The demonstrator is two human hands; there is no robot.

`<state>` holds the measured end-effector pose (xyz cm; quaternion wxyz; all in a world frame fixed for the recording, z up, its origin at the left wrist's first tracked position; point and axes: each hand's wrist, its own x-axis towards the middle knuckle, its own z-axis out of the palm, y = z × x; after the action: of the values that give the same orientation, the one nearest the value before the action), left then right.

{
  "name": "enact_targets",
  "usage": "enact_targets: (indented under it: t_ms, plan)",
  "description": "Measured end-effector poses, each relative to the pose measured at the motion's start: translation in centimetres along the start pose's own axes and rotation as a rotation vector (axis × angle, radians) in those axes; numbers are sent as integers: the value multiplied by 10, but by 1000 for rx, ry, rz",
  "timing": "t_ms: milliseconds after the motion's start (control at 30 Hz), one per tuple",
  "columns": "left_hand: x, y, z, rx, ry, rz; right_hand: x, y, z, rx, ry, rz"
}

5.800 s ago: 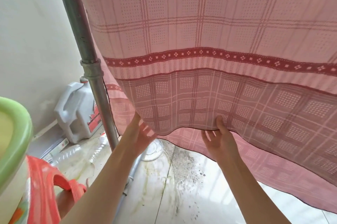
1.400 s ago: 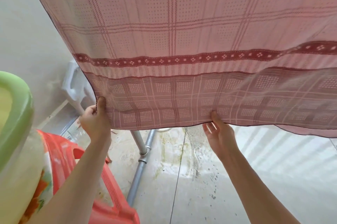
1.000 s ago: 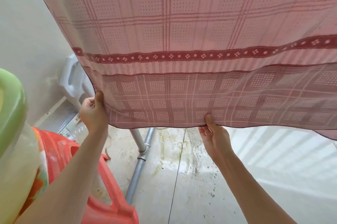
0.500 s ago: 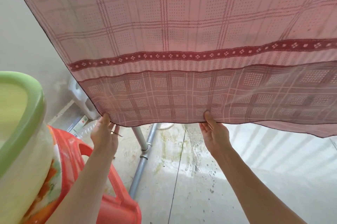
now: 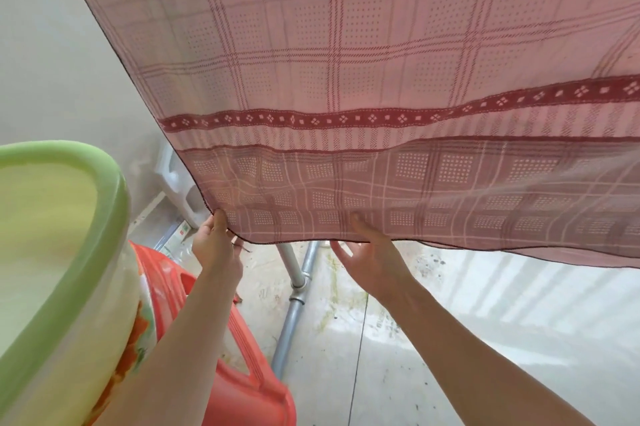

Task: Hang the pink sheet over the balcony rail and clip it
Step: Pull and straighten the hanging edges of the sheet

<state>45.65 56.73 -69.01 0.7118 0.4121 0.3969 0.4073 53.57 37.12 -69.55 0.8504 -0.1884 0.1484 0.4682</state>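
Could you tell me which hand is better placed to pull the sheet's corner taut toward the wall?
Left, probably. The left hand already pinches the pink sheet at its lower corner, nearest the wall; the right hand holds the hem further along, fingers spread.

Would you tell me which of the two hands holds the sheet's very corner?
The left hand pinches the pink sheet's corner beside the wall; the right hand holds the bottom hem further along.
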Motion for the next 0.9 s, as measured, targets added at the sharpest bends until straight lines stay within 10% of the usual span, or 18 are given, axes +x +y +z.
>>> enact_targets:
  t_ms: [467, 900]
  plan:
    - [28, -19, 18, -18, 8, 36, 0, 2, -11, -539, 126, -553]
    - [-16, -32, 3, -157, -385, -115, 5, -6, -1, -256, -21, -338]
